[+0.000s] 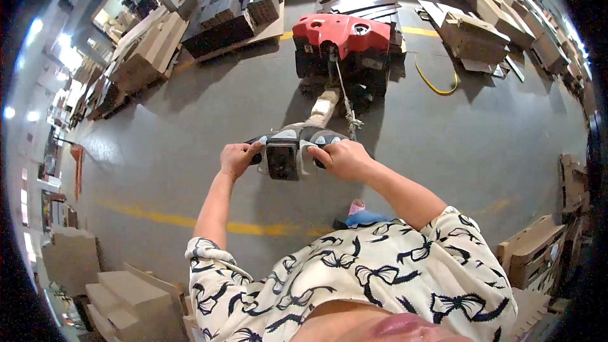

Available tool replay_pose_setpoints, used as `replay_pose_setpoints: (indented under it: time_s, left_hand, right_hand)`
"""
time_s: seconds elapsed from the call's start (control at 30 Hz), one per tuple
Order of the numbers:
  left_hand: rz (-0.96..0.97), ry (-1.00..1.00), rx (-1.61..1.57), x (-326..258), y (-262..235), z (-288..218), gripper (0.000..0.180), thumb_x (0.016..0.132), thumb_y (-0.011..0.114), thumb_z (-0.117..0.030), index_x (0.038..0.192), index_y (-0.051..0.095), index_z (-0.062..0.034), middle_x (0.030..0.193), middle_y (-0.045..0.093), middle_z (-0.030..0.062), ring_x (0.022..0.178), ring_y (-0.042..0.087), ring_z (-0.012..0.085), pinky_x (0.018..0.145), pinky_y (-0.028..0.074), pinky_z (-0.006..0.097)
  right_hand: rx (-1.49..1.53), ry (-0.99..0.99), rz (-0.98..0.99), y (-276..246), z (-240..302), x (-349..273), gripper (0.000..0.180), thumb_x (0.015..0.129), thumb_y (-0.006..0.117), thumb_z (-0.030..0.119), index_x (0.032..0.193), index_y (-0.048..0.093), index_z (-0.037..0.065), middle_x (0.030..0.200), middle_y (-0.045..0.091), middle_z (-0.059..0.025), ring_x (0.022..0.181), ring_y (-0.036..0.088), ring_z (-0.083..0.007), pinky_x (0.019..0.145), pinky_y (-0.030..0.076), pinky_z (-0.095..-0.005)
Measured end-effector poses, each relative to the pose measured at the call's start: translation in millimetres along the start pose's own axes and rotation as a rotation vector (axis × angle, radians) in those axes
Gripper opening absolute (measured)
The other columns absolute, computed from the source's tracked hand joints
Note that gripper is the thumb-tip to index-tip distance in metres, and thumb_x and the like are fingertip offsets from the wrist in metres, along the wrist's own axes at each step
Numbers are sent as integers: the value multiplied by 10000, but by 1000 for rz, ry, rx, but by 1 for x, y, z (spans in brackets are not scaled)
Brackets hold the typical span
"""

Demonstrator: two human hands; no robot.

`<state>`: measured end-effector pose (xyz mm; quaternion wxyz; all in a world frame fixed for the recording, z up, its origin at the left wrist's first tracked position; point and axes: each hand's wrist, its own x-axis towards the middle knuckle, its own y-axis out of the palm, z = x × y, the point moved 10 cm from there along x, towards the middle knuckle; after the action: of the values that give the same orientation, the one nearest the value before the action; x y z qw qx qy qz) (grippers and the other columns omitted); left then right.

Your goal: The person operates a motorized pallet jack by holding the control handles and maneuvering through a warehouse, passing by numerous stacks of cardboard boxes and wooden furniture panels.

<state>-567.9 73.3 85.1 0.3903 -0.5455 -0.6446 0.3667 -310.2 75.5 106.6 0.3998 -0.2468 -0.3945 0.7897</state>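
Both my hands grip the control handle point(282, 159) of a red electric pallet truck point(345, 33). My left hand point(239, 159) is wrapped round the handle's left grip, thumb on top near a grey button. Round the right grip closes my right hand point(344, 159), its thumb toward the middle. A tiller arm point(324, 106), partly wrapped in pale material, runs from the handle to the truck's body. Beside it hangs a cord point(348, 102) with a knotted lower end. Behind the red cover, the truck's forks are hidden.
Beyond the truck lies a stack of dark flat panels point(366, 4). Further stacks point(218, 14) and cardboard piles point(149, 50) stand left, with cartons point(474, 37) at right. A yellow strap point(438, 90) curls on the grey floor. Cardboard point(136, 301) and a wooden pallet point(535, 253) flank me.
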Motion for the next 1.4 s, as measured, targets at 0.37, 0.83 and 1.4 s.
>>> replay_pose_setpoints:
  time_s: [0.37,0.83,1.4]
  left_hand:
    - [76,-52,15,13,1,18,688,795,427,-674,631,625,-35,549,562,115,543,542,275,558,429,371]
    - [76,-137,18,39,-8,49,705,801,367,-700,715,661,-64,687,606,155,719,590,324,660,441,387]
    - [222,28,69,32,31,-24,705,795,322,-723,754,678,-116,697,632,108,742,599,314,665,454,391]
  right_hand:
    - [65,19,-19,6,2,13,692,857,317,642,736,677,63,786,641,-188,777,621,-352,702,493,-419]
    - [100,-14,22,-3,12,39,699,862,304,642,828,674,49,866,645,-184,837,614,-356,753,484,-421]
    - [-37,140,-43,-17,-48,11,716,837,307,682,813,695,80,872,652,-158,876,609,-339,789,477,-410]
